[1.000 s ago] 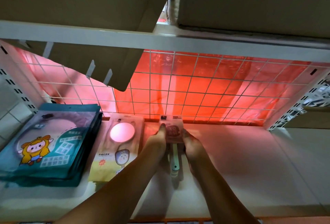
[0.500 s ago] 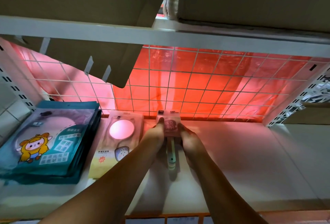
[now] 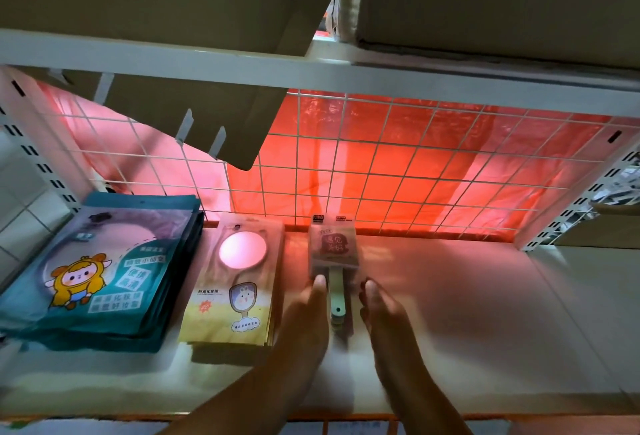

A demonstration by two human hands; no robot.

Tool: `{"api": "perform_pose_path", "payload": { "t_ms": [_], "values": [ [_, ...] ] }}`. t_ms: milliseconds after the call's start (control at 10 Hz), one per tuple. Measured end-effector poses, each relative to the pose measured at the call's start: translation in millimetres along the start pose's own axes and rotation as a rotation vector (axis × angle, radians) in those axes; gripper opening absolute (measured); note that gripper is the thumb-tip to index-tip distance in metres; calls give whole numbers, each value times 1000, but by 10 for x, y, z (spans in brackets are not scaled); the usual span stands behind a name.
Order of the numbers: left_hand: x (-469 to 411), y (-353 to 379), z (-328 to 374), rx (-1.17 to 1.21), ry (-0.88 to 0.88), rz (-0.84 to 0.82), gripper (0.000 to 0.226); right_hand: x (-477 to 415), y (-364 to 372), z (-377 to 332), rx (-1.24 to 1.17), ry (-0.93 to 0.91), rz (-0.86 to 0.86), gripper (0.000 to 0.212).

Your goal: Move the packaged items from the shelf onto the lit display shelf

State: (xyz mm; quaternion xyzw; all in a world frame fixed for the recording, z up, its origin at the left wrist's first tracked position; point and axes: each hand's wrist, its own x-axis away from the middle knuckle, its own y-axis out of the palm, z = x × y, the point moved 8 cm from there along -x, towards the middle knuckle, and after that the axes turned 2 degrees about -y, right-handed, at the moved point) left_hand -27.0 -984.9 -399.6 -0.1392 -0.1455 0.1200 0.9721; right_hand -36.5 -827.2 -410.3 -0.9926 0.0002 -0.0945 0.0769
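Since packaged hand mirror [image 3: 333, 251] looks light, stiff, breakable, take by pack sides, not slim handle [image 3: 336, 296]. Flat, unclenched, left hand [image 3: 306, 310], right hand [image 3: 381, 310] flank handle, holding nothing.

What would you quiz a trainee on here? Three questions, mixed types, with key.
1. True or false: the left hand and right hand flank the handle of the green-handled package, fingers straight.
2. What lies just left of that package? A) a bottle B) the yellow mirror packs C) a basket
3. Fill in: the wire grid behind the shelf glows ___.
Key: 1 true; 2 B; 3 red.
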Motion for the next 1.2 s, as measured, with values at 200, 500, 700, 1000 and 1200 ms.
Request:
{"api": "perform_pose_path", "payload": {
  "t_ms": [200, 500, 700, 1000, 1200],
  "values": [
    [254, 293, -121, 259, -110, -248, 58, 117, 286, 114, -56, 1, -99, 50],
    [213, 309, -206, 217, -174, -190, 53, 121, 362, 196, 67, 26, -70, 40],
    [200, 319, -217, 221, -195, -208, 50, 69, 399, 263, 166, 100, -86, 40],
    [185, 92, 70, 148, -58, -289, 42, 152, 283, -18, 175, -29, -81, 42],
    [287, -372, 343, 331, 4, -299, 38, 278, 152, -411, -14, -128, -38, 26]
  ]
}}
